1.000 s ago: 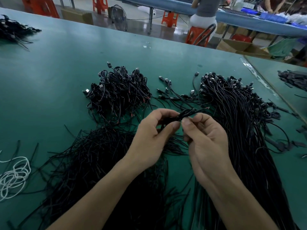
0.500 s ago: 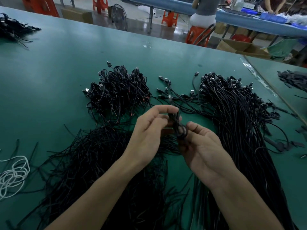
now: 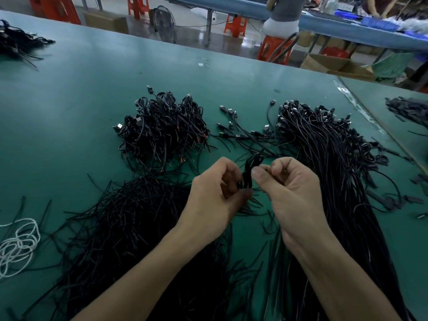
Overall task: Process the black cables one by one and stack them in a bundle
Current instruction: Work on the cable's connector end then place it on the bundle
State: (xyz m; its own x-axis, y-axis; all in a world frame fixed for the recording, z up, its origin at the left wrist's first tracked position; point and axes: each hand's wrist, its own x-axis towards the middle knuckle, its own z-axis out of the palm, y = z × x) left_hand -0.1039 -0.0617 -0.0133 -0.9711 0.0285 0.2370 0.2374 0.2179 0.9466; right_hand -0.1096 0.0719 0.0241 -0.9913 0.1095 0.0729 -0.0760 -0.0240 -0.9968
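Left hand [image 3: 213, 200] and right hand [image 3: 294, 193] pinch one folded black cable [image 3: 251, 166] in curled fingers [image 3: 266, 176], bundled heap [image 3: 162, 128] just beyond.

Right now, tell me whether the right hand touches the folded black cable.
Touching. The head view shows the right hand pinching the folded black cable, which the left hand also grips.

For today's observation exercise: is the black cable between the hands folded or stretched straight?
Folded: the thin black cable forms a short looped bunch pinched between left hand and right hand.
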